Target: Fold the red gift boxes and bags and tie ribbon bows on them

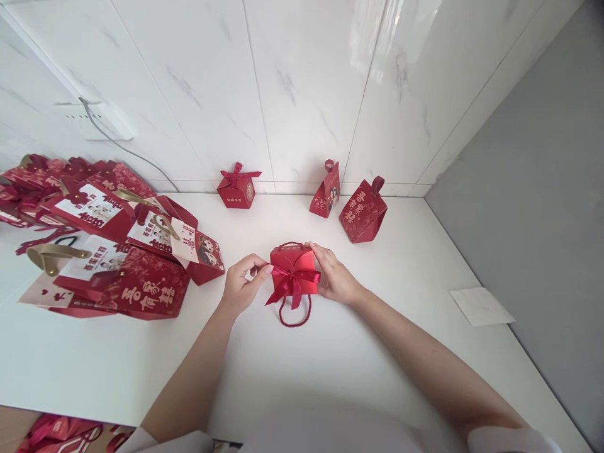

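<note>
On the white worktop (pixel 292 358), the red box (pixel 280 257) stands between both hands: the left hand (pixel 241 286) narrowly pinches its ribbon bow (pixel 296 277), the right hand (pixel 337 277) lies unclenched alongside. Best tug lightly, bracing the box.

吾家有囍 on large left box (pixel 158 275), likewise on rightmost box (pixel 363 212)

Glossy card, satin sheen

The gift box (pixel 280 259) looks like smooth, glossy card; its bow (pixel 296 277), shiny satin-like ribbon; the loop (pixel 293 325) below, twisted cord. The tent-shaped favour box (pixel 362 211) looks like matt printed paperboard. Wall tiles (pixel 306 75) are polished, reflective; the table (pixel 410 270), smooth with faint sheen.
</note>
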### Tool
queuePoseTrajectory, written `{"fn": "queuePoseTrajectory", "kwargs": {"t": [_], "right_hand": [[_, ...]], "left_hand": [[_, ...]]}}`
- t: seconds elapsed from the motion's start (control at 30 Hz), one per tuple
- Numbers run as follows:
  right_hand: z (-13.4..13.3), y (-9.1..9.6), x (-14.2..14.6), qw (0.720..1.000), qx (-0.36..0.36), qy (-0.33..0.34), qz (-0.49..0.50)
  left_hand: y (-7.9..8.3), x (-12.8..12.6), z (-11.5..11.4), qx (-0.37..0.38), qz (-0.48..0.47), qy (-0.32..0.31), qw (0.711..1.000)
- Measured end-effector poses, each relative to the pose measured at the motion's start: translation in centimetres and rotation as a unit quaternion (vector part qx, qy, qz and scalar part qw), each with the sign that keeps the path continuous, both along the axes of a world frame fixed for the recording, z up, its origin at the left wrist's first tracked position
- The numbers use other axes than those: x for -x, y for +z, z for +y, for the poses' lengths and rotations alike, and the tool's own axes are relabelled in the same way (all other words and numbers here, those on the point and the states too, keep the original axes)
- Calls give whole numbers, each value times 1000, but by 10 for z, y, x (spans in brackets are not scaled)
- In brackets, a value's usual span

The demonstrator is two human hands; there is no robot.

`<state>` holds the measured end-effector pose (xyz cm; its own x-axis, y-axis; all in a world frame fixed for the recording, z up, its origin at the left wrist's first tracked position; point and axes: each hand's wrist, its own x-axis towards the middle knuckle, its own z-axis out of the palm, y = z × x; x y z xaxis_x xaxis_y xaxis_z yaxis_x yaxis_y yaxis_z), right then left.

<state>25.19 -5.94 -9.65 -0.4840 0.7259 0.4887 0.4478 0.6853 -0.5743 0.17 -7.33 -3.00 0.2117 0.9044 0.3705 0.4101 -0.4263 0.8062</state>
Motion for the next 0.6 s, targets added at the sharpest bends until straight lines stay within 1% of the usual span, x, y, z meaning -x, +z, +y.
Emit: {"fn": "queuePoseTrajectory", "kwargs": {"t": [0.07,0.17,0.23,0.3,0.37,0.43,0.53,0.6], "right_hand": [[-1,1,0,1000,2,2,1],[-1,1,0,1000,5,2,0],[-1,0,0,1000,9,0,-1],[0,-1,0,1000,10,0,-1],[0,-1,0,1000,8,0,-2],[0,-2,-1,1000,4,0,-3],[1,-2,-1,1000,3,0,-2],[1,-4,-1,1000,0,1,-1]], "left_hand": [[-2,0,0,8,-19,11,1000],[-7,2,1,23,-77,8,997],[-8,4,2,23,-102,-10,994],[-7,5,1,-1,-96,-34,995],[-3,3,-1,-59,-52,-49,996],[2,-1,-4,-133,25,-46,990],[7,-8,-7,-222,134,-35,965],[6,-11,-8,-260,168,-30,950]]}}
